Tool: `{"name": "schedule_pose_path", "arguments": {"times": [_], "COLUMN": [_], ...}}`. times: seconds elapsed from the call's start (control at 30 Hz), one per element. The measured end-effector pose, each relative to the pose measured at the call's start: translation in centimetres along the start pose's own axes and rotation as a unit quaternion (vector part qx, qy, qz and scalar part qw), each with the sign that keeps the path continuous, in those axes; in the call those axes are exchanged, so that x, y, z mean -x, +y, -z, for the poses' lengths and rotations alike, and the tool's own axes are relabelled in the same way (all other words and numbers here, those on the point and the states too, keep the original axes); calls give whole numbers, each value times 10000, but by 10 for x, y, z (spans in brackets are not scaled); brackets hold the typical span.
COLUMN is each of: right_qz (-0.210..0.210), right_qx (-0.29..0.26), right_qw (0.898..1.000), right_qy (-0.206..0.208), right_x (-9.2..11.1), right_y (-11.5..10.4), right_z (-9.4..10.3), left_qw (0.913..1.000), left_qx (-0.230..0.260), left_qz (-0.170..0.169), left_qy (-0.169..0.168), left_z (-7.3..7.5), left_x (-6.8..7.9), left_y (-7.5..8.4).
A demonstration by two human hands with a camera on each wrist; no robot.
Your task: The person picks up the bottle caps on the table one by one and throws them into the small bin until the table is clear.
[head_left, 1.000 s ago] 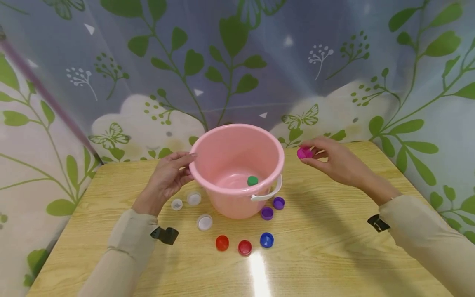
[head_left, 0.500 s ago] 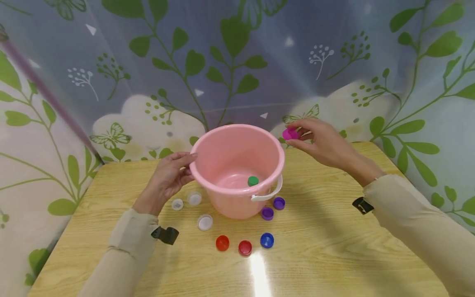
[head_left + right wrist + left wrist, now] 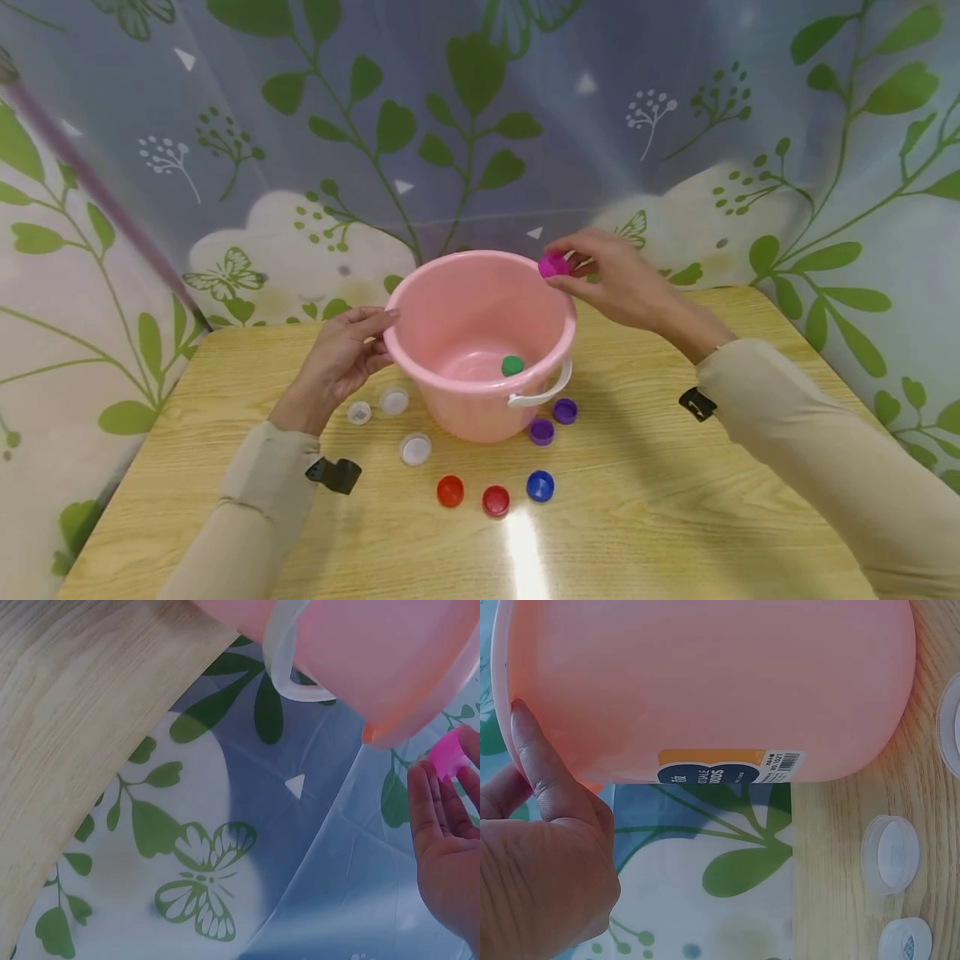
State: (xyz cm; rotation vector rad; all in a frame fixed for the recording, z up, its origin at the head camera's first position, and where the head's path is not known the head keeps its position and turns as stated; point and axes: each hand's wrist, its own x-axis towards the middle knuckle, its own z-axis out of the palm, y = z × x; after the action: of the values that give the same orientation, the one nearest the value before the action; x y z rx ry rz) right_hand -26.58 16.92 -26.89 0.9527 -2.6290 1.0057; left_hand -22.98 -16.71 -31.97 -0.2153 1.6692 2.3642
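The fingers of the right hand (image 3: pixel 618 280) are pinching a magenta cap (image 3: pixel 553 265) near the rim of the pink bucket (image 3: pixel 480 417). The left hand (image 3: pixel 339 354) is gripping the bucket's left edge; inside, a green cap (image 3: pixel 513 365) is lying low.

Long, creased beige sleeves (image 3: pixel 795 433), a short black strap end (image 3: pixel 335 476) on each.

Upright pink bucket (image 3: pixel 480 417), white handle (image 3: pixel 546 395) hanging, green cap (image 3: pixel 512 365) inside, magenta cap (image 3: pixel 553 265) pinched near the rim (image 3: pixel 572 318)
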Motion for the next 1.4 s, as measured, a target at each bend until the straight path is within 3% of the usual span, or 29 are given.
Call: {"name": "schedule_pose_path", "arguments": {"times": [0.47,0.8,1.4], "right_qz": [206,480,619], "right_qx": [-213,-86,153], "right_qw": [9982,9966,9920], "right_qy": [-528,-663,-1091], "right_x": [-17,-27,-39], "right_y": [-12,-15,-17], "right_z": [-20,-34,-55], "left_qw": [9999,10000,10000], "left_qx": [-58,-59,6], "left_qz": [14,-16,-10], "left_qy": [104,58,41], "left_z": [1,0,0], "left_x": [1,0,-1], "left_y": [0,1,0]}}
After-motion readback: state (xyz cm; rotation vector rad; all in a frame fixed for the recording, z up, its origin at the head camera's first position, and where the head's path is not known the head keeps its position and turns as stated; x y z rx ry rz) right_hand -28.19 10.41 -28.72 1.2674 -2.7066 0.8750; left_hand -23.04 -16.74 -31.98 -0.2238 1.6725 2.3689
